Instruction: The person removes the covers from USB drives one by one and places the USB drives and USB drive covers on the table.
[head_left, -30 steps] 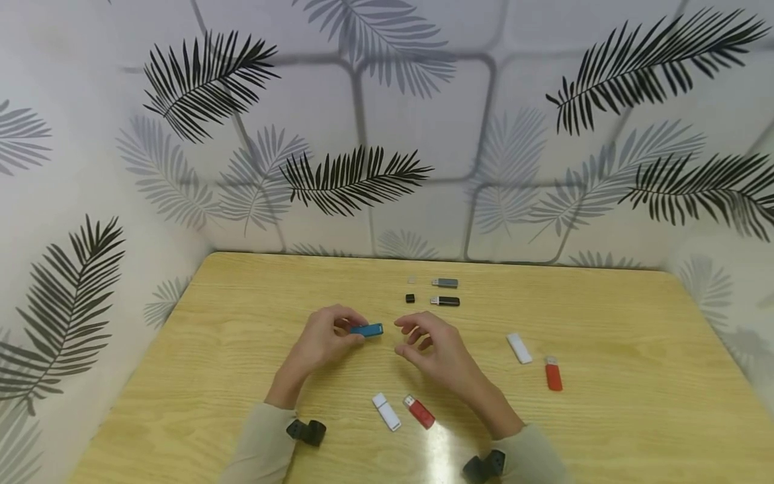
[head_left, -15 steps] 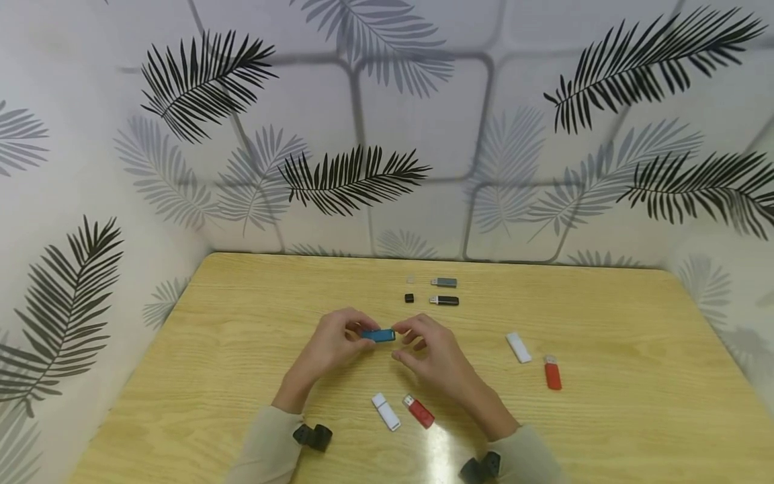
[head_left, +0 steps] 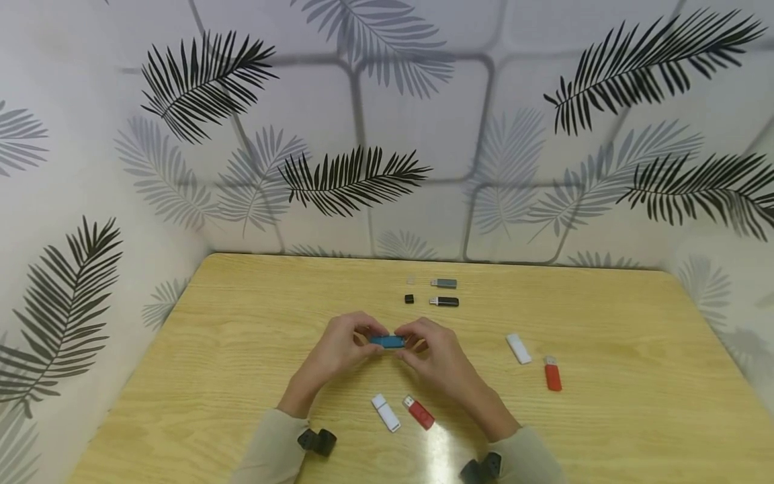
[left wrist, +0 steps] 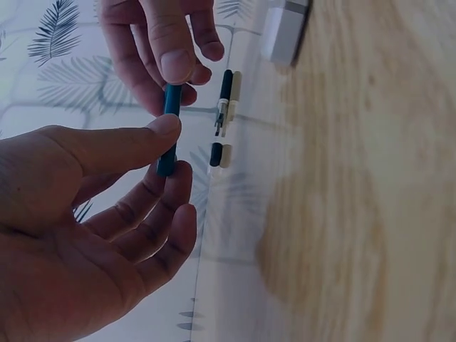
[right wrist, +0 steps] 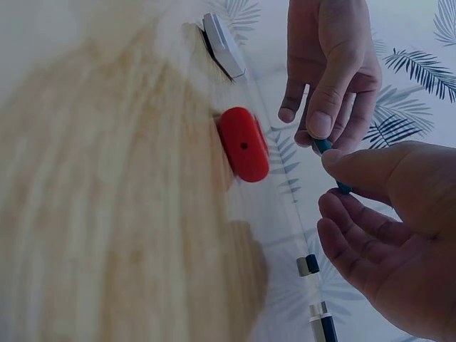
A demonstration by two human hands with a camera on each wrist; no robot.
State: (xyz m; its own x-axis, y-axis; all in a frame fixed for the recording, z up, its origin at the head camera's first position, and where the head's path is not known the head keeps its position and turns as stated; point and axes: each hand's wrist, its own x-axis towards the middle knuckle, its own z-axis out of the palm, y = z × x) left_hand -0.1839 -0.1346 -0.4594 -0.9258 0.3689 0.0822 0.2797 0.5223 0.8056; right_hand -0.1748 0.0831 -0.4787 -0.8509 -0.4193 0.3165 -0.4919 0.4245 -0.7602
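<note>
Both hands meet on a blue USB stick (head_left: 389, 341) above the middle of the table. My left hand (head_left: 343, 346) pinches its left end between thumb and fingers. At the other end, the right hand (head_left: 438, 351) has thumb and fingertips closed on the stick. In the left wrist view the blue stick (left wrist: 170, 132) spans the gap between the two thumbs. Only a short piece of it (right wrist: 323, 145) shows in the right wrist view; fingers cover the rest. Nearest the hands, toward the front, lie a white USB stick (head_left: 385, 413) and a red USB stick (head_left: 420, 413) with its metal plug bare.
Behind the hands lie a grey USB stick (head_left: 445, 284), a black USB stick (head_left: 445, 302), a small black cap (head_left: 409, 298) and a tiny clear piece (head_left: 410, 281). Another white stick (head_left: 519, 349) and red stick (head_left: 553, 374) lie to the right. A patterned wall (head_left: 417, 228) borders the table.
My left hand has carried the blue USB stick rightward and slightly toward the front. The right hand, apart from it a second ago, now grips its right end.
</note>
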